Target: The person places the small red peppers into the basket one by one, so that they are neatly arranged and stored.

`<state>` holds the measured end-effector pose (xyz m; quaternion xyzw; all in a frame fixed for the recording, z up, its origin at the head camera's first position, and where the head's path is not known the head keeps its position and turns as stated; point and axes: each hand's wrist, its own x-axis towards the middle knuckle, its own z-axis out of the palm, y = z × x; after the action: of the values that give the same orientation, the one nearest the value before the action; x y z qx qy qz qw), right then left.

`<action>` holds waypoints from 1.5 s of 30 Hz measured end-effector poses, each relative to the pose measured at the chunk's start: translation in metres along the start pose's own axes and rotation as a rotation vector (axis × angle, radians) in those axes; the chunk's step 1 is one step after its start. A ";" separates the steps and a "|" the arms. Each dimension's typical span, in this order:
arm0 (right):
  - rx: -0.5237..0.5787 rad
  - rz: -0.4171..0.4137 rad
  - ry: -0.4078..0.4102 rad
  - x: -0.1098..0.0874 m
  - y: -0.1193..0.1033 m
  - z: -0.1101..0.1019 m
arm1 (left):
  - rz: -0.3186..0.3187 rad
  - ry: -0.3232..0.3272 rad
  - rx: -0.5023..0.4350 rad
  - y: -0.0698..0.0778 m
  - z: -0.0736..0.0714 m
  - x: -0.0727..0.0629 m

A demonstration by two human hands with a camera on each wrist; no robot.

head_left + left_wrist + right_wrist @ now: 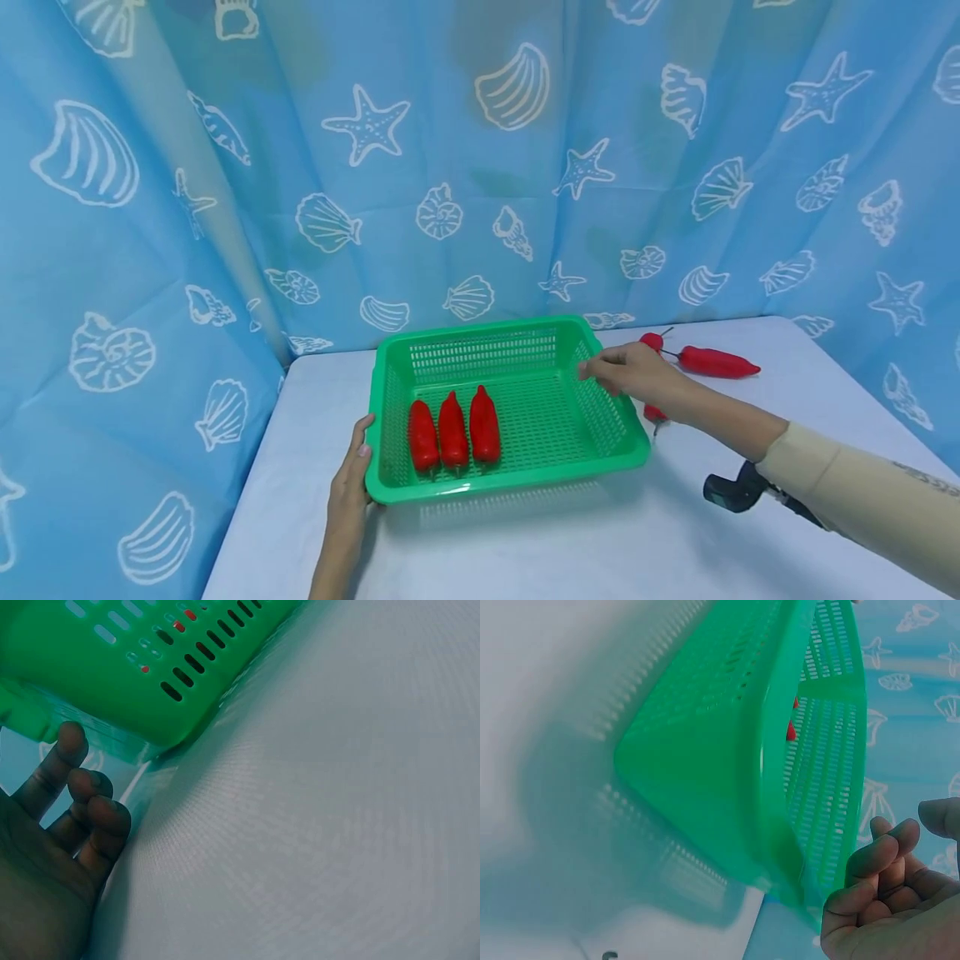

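Three red peppers (453, 433) lie side by side in the left half of a green plastic basket (510, 482) with slotted walls. At the basket's left rim my left hand (348, 479) rests with its fingers against the edge. The left wrist view shows those fingers (109, 817) loosely bent beside the wall. My right hand (637, 371) hovers over the basket's right rim, fingers bent, holding nothing. In the right wrist view its thumb (939, 817) stands apart from the curled fingers. Beyond this hand lies a long red pepper (716, 362) on the table.
Two more peppers, one at the back (652, 340) and one nearer (654, 412), are partly hidden by the right hand. A white cloth covers the table (510, 558). Blue curtains (450, 167) with shell prints hang behind and at the sides. A black device (738, 490) sits under the right sleeve.
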<state>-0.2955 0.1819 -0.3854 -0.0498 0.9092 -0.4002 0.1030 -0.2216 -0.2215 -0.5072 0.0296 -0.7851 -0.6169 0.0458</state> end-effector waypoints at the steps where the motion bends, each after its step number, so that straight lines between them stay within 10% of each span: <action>1: 0.003 -0.003 0.004 0.000 0.001 -0.001 | -0.003 0.003 -0.002 0.000 -0.001 0.000; 45: 0.013 0.098 0.094 -0.006 0.082 -0.031 | -0.035 -0.014 0.000 0.000 0.004 0.001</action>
<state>-0.2971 0.2609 -0.4247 0.0143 0.9118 -0.4026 0.0798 -0.2233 -0.2177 -0.5082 0.0390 -0.7847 -0.6179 0.0294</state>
